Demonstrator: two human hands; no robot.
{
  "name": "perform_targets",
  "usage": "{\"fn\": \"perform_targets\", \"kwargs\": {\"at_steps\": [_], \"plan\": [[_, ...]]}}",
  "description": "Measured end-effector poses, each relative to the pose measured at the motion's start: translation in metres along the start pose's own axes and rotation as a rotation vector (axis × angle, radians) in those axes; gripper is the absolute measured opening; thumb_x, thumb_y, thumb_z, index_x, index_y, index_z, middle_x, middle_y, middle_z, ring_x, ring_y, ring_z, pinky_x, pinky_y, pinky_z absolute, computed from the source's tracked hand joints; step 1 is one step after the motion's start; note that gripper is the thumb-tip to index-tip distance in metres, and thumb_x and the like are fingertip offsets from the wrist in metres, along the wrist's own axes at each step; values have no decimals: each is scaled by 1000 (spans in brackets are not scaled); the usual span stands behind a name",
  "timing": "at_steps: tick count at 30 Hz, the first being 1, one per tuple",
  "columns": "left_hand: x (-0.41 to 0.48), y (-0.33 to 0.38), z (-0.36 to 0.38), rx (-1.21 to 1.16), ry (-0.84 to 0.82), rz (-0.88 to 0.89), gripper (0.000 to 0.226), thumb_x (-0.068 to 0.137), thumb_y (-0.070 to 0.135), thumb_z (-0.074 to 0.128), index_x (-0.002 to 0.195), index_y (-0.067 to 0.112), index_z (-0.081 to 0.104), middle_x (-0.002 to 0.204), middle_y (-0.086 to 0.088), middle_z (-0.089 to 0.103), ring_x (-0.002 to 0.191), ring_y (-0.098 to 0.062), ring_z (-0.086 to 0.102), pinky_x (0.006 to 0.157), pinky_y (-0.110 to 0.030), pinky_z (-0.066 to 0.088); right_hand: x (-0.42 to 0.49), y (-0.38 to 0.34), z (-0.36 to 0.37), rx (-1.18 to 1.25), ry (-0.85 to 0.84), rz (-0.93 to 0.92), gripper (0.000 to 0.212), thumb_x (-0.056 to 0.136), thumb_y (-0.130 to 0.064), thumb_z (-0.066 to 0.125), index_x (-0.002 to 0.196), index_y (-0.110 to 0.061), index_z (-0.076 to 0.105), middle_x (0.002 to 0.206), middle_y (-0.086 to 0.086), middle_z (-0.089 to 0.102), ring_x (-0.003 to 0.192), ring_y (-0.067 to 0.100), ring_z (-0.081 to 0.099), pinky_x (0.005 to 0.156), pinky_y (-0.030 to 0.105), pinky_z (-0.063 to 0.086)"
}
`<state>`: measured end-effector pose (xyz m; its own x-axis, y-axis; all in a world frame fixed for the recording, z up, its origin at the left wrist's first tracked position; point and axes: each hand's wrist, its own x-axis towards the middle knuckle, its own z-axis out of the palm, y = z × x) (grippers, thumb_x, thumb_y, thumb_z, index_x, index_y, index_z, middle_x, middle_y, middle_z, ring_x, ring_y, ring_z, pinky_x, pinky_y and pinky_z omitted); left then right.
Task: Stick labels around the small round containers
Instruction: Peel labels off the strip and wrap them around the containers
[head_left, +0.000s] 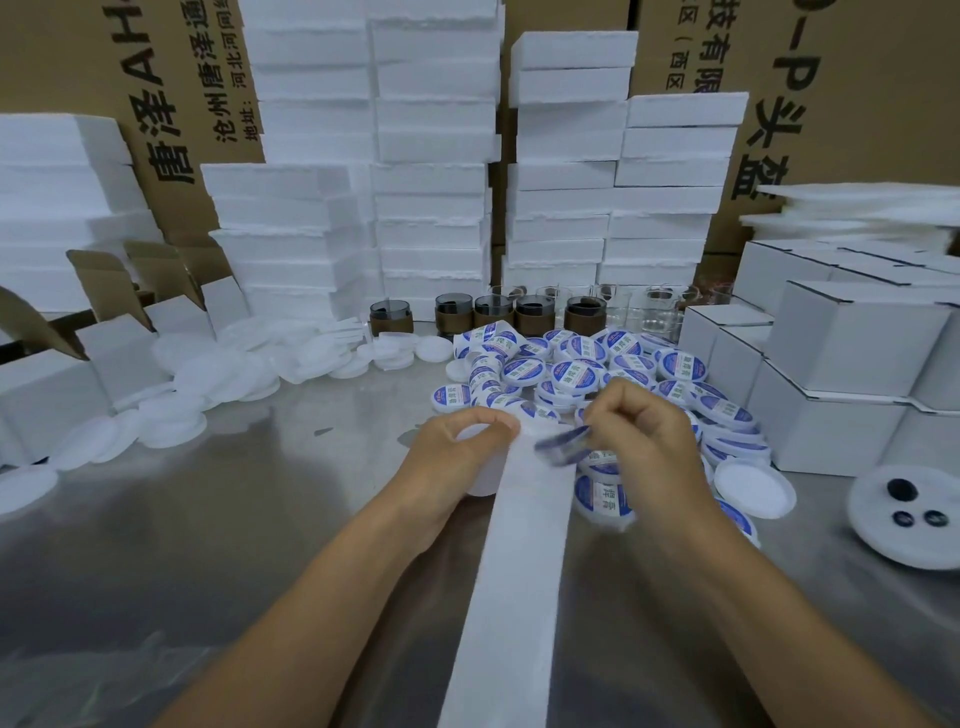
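Over container (479, 484) in L hand (456, 457), strip (514, 571) runs twd viewer.

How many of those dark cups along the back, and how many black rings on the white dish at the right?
Dark cups with brown sleeves: 5
Black rings on the white dish: 3
Total: 8

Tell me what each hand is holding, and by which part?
Left hand grips a white container round its side; right hand pinches a blue label by one end.
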<state>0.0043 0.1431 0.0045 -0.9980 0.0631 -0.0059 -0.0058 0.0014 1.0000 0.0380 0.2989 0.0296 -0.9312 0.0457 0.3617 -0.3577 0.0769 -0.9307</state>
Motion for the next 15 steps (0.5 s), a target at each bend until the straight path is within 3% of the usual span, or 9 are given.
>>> {"fn": "perform_targets", "kwargs": {"at_steps": [2,6,8,11,13,15], "plan": [[1,-1,0,16,5,21,13,84,28,68,72,29,73,91,-1,70,91,-25,63,86,-39,51,3,-4,-3,195,50,51,21,75,-2,45,58,-14,46,53,2,62,65,24,60,72,36,37],[2,0,-1,24,54,69,19,80,37,69,66,25,71,83,-4,72,71,-17,65,66,-29,53,5,-11,-2,491,84,161,36,83,5,38,58,-18,50,58,-6,53,64,13,49,65,29,33],[5,2,-2,-31,158,82,26,86,35,64,66,19,68,76,-8,72,62,-17,64,62,-27,51,3,-15,-1,562,52,216,26,81,1,44,63,-16,51,65,-1,50,64,12,44,63,27,31],[10,9,-7,-120,346,139,27,93,35,55,75,18,65,69,-2,71,67,-19,66,68,-30,50,0,-19,0,584,-39,216,2,63,-16,55,62,-17,55,67,2,49,64,13,43,63,27,31],[8,16,-10,-322,296,147,33,94,39,50,78,14,64,69,-2,72,66,-18,69,65,-29,53,-3,-21,2,550,-111,202,8,62,-21,57,55,-21,60,64,-1,53,62,12,46,63,27,32],[3,22,-7,-534,127,129,42,96,43,41,80,10,62,73,-7,72,64,-17,69,55,-24,54,-5,-20,5,484,-165,190,11,64,-20,65,53,-22,63,64,-2,56,58,9,48,60,24,33]]}}
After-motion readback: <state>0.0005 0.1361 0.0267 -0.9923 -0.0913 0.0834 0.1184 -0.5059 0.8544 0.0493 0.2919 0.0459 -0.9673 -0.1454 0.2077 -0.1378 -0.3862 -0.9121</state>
